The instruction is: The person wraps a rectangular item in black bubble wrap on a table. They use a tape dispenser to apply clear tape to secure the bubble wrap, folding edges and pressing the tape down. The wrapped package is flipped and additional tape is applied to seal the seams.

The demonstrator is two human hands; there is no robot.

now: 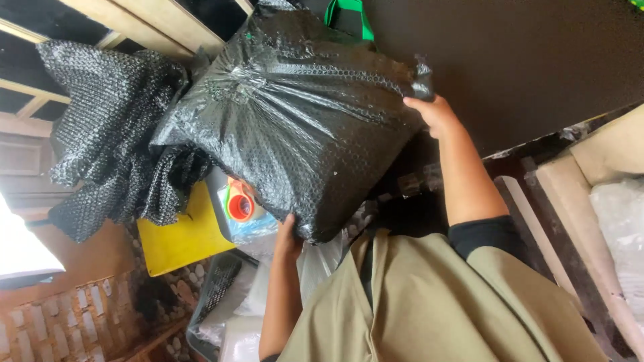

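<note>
Together we count one big parcel (295, 127) wrapped in black bubble wrap under glossy black plastic, one loose heap of black bubble wrap (107, 127) beside it, one yellow board (178, 238), one roll of tape with an orange core (239, 204) and one black mesh basket (218, 288). We hold the parcel up in front of us with both hands, against a dark brown panel (523, 60), and it fills the middle of the view. Our left hand (288, 238) sits under the parcel's lower corner, palm pressed to the plastic; the fingers are tucked behind the corner, so we cannot tell how far they curl. Our right hand (435, 114) grips the opposite corner, fingers wrapped over the crumpled edge and closed on it, thumb side towards us. Both forearms are bare and stretched away from our body, the right one bent at the elbow where a black sleeve (486, 231) ends, the left one running straight up from the lower edge of the view. An olive apron (429, 308) covers our chest. Just behind the parcel's top edge a green strap (349, 15) peeks out, and the tape roll lies just beside our left hand, partly hidden by the parcel.
</note>
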